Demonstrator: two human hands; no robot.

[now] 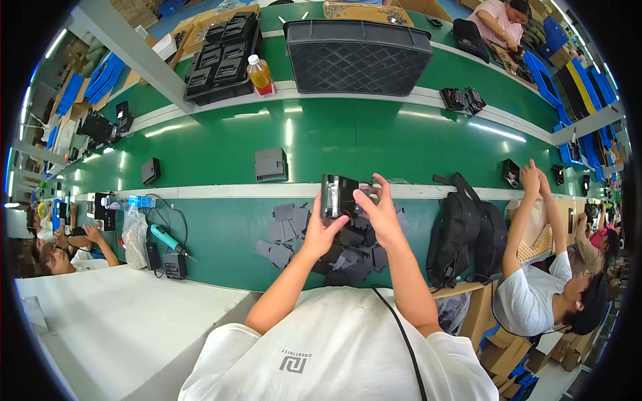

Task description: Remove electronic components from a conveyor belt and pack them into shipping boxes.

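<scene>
Both my hands hold a black plastic box-shaped housing (339,196) above the near edge of the green belt. My left hand (320,227) grips its left and lower side, with the thumb along the bottom. My right hand (380,212) is at its right side, thumb pressed on the housing and forefinger stretched past it; small parts near those fingers are too small to make out. Beneath my hands, a loose pile of thin dark grey plates (349,257) lies on the green worktop.
On the belt sit a black box (271,165) and a smaller one (151,172). Left stands a teal electric screwdriver (167,237); right, a black backpack (461,234). Beyond the belt are a black crate (358,59) and a drink bottle (261,75). Co-workers sit at both sides.
</scene>
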